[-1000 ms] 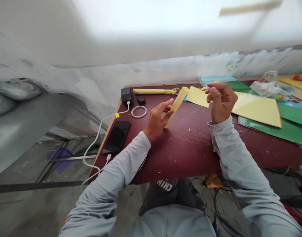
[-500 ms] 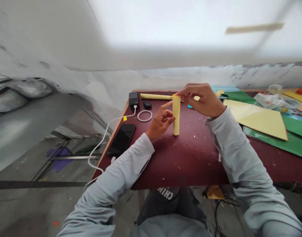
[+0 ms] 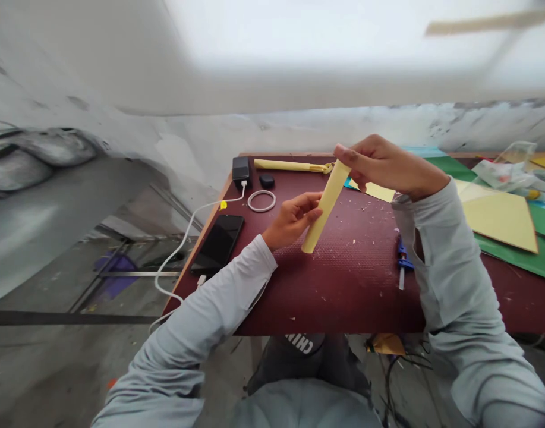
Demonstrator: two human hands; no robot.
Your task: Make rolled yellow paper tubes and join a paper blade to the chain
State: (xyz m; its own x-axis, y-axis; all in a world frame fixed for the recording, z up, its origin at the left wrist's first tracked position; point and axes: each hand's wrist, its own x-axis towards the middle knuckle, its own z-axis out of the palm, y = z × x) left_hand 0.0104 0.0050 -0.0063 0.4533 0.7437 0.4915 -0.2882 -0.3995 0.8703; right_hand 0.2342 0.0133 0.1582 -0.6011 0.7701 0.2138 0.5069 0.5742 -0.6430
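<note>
Between my hands a yellow paper tube leans, its top toward the right, above the dark red table. My left hand pinches it along its lower half, thumb in front. Up at the top end, my right hand is closed on the tube with thumb and fingers; some of those fingertips are hidden. Behind lies a second, longer yellow paper tube with looped strips at its right end. A small piece of yellow paper rests below my right hand.
On the left are a black phone, a black power adapter with white cable, a small black case and a coiled white cable. A blue tool with a clear tip lies by my right sleeve. Yellow card and green sheets are at right.
The tube has gone from upright to tilted, its top swinging right with my right hand. The blue tool, mostly covered by my right sleeve before, now shows.
</note>
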